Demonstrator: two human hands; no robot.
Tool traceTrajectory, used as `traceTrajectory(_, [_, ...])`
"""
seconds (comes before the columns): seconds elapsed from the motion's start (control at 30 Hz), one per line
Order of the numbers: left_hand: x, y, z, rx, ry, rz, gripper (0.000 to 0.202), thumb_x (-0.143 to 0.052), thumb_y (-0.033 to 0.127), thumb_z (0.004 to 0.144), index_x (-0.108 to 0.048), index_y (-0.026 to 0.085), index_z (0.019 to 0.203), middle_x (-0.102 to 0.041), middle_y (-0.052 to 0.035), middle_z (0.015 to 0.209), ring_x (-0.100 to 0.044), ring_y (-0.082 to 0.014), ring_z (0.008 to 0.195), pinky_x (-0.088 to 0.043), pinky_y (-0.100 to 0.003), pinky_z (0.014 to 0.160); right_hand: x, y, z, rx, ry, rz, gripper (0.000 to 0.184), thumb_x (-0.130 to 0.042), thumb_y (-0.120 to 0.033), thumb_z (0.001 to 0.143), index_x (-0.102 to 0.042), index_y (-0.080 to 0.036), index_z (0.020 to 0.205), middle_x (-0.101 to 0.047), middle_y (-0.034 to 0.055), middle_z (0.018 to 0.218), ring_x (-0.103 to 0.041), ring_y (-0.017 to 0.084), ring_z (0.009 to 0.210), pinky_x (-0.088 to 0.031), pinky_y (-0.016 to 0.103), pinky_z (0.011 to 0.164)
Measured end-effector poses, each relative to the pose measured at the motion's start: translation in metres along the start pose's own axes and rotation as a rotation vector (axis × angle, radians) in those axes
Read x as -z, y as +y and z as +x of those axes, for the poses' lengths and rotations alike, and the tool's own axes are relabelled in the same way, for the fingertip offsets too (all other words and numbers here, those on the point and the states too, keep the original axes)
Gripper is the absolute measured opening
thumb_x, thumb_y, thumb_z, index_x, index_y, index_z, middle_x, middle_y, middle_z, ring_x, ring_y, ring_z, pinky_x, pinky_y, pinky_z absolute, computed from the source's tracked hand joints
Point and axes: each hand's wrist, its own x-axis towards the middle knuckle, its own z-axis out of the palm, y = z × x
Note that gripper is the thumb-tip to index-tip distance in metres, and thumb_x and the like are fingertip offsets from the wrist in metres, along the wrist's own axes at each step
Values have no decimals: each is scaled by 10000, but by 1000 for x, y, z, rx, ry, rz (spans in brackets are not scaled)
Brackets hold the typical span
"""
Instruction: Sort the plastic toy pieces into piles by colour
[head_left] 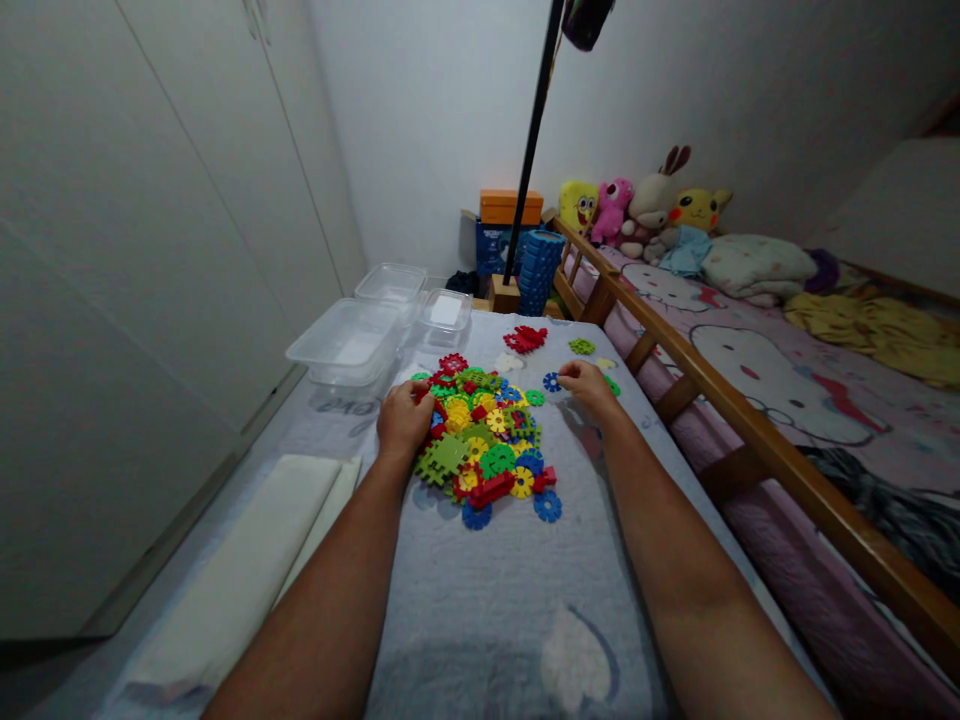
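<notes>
Plastic pieces [497, 461] are lying heaped on the cloth [480, 610]. The left hand [405, 420] is resting curled at the heap's left edge, its grasp hidden; the right hand [589, 388] is pinching at a blue disc [552, 382], hold uncertain. Gripping just the rim should be working best.

Pieces [480, 434] red, yellow, green, blue; cloth [480, 600] blue-grey, pale-patterned.

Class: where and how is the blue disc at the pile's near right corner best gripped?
Probably pinch the blue disc by its notched rim, from the near right: it lies flat, cloth showing there, while red pieces crowd its far edge.
</notes>
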Motion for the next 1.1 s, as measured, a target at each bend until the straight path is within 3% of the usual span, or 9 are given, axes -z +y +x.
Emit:
traceTrajectory(0.27, [0,0,1,12,-8,12,317,-565,328,825,-726,194,1063,-739,-96,1105,-684,-251,1001,-514,-361,943,90,5,-34,-122,-274,-94,186,-770,-269,569,-701,-166,708,-644,-9,632,-525,126,583,-383,247,564])
traceTrajectory(0.37, [0,-1,1,-10,2,22,311,-569,340,826,-727,196,1051,-738,-94,1110,-682,-254,1015,-514,-361,951,108,13,-45,-152,-322,-104,156,-777,-248,550,-705,-168,662,-639,-10,597,-522,126,559,-382,246,541])
traceTrajectory(0.53, [-1,-3,2,-8,-1,24,326,-572,344,824,-728,194,1068,-737,-103,1109,-686,-259,1001,-518,-363,937,121,27,-56,-179,-224,-108,96,-747,-145,565,-679,-191,617,-642,-11,583,-542,142,546,-420,272,563])
traceTrajectory(0.73, [-2,-5,3,-12,-3,20,329,-570,346,825,-727,197,1072,-745,-100,1083,-693,-254,966,-520,-367,923,117,43,-61,-168,-114,-234,143,-683,-65,570,-631,-197,562,-621,1,560,-529,153,522,-404,287,556])
traceTrajectory(0.87, [-3,-7,3,-17,-2,22,333,-570,355,830,-726,197,1078,-747,-99,1074,-691,-251,964,-521,-363,918,104,38,-59,-37,-18,-409,124,-672,-88,601,-643,-208,604,-651,8,630,-568,170,609,-400,281,600])
traceTrajectory(0.97, [-4,-8,4,-25,-2,20,337,-567,360,833,-724,197,1082,-746,-100,1078,-689,-251,970,-523,-362,912,81,22,-57,69,-33,-455,90,-673,-124,667,-688,-208,696,-697,22,732,-601,178,694,-423,279,657])
traceTrajectory(1.1, [-3,-6,3,-27,-1,16,336,-566,350,827,-723,191,1078,-746,-100,1082,-688,-250,975,-521,-360,915,36,0,-53,197,-128,-466,81,-669,-161,758,-733,-199,792,-727,46,862,-626,186,816,-462,286,793])
